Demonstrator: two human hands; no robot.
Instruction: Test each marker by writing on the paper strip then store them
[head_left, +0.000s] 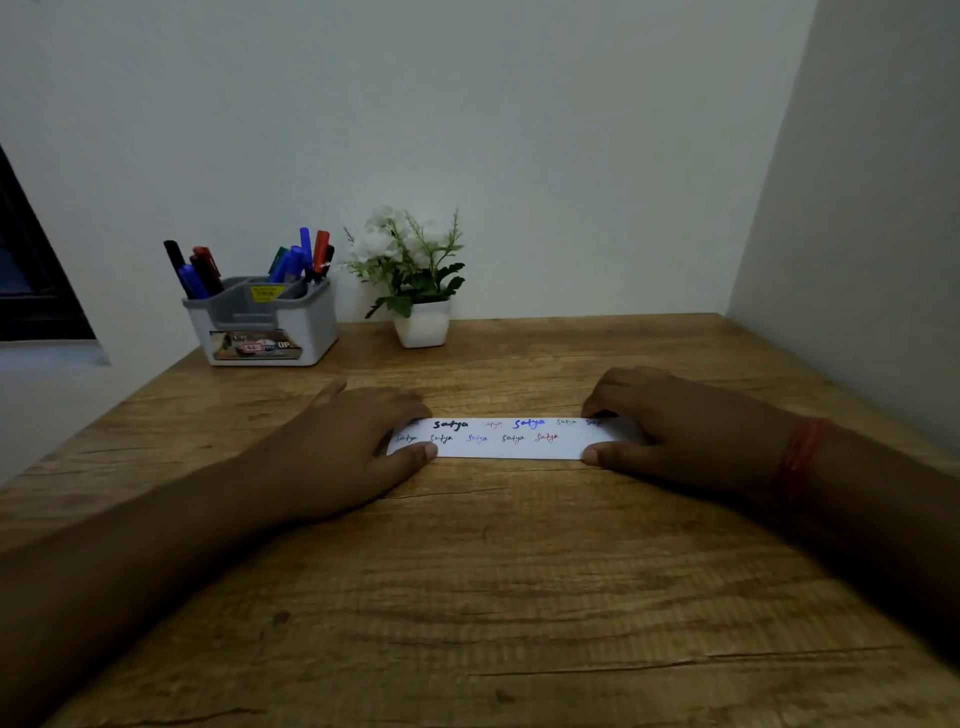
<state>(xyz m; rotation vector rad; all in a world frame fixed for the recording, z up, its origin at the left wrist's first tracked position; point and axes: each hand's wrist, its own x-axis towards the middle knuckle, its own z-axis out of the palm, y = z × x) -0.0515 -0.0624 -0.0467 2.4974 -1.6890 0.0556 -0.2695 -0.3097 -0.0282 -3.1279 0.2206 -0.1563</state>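
Note:
A white paper strip (506, 447) lies flat in the middle of the wooden desk (493, 597), carrying two rows of handwritten words in black, blue, green, purple and red. My left hand (353, 441) pinches the strip's left end between thumb and fingers. At the right end my right hand (670, 421) pinches it the same way. Several markers (200, 273) stand in the left pocket of a grey-and-white desk organizer (270, 327) at the back left, and several more markers (306, 254) fill its right pocket.
A small white pot with white flowers (415, 280) stands at the back of the desk, right of the organizer. Walls close the desk at the back and right. A dark window frame (31, 270) is at far left.

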